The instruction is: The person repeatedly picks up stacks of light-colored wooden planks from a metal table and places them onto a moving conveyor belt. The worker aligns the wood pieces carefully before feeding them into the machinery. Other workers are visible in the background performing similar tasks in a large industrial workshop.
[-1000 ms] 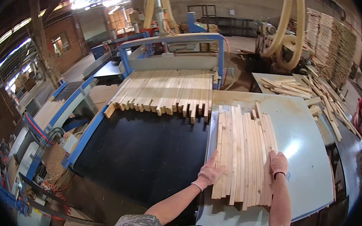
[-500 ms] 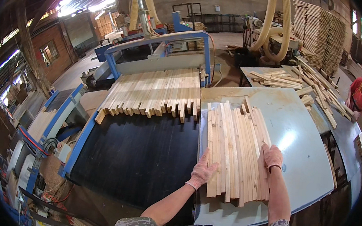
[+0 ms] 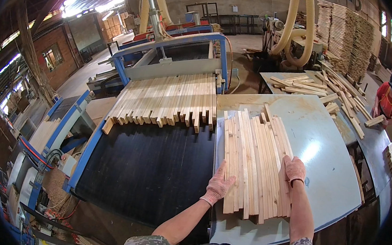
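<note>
A row of pale wooden strips [image 3: 254,168] lies side by side on the light grey table [image 3: 326,168], their ends uneven. My left hand [image 3: 219,185], in a pinkish knit glove, presses the row's left edge, with its thumb over the near strips. On the right edge my right hand [image 3: 294,170], gloved alike, has its fingers curled against the outer strip. Between them the strips are squeezed together. Left of the table, a second row of strips [image 3: 170,98] rests at the far end of a black conveyor belt [image 3: 149,170].
A blue machine frame [image 3: 173,42] spans the belt's far end. Loose strips [image 3: 344,101] are heaped on a table at the far right. There a co-worker in red [image 3: 386,103] handles a wooden piece [image 3: 374,121]. Tall stacked boards [image 3: 343,35] and cream hoses [image 3: 287,32] stand behind.
My hands and the strips between them have hardly moved. Machine parts behind the blue frame have shifted, exposing a dark surface. The co-worker has moved and now shows a wooden piece in hand.
</note>
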A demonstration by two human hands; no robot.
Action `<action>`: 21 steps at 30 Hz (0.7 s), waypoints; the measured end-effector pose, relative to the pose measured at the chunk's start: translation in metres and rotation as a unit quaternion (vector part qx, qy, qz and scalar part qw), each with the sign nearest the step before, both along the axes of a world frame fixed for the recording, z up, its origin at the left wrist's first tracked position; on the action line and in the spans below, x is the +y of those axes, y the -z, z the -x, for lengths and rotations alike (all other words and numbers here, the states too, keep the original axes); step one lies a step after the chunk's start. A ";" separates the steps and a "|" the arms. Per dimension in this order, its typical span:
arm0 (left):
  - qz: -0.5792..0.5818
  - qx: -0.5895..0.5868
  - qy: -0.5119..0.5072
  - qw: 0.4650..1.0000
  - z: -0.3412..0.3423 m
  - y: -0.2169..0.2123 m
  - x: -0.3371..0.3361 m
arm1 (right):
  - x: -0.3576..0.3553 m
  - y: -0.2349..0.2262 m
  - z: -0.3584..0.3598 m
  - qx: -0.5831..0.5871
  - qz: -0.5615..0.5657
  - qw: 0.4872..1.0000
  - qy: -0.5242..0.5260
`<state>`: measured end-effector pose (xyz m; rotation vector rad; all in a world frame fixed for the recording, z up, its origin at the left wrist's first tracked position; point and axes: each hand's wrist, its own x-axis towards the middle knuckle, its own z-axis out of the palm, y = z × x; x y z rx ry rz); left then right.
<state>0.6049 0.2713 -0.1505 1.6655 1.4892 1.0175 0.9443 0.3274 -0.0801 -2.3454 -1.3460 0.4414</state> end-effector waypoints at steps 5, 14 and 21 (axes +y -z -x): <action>-0.002 0.004 -0.001 1.000 0.000 0.003 0.002 | 0.000 0.001 0.000 0.001 -0.001 1.000 0.003; -0.004 -0.002 -0.003 1.000 0.000 0.001 0.001 | -0.001 -0.007 0.003 0.008 0.019 1.000 0.004; -0.001 0.001 -0.004 1.000 0.000 0.007 0.003 | 0.002 -0.002 -0.001 0.007 0.017 1.000 0.007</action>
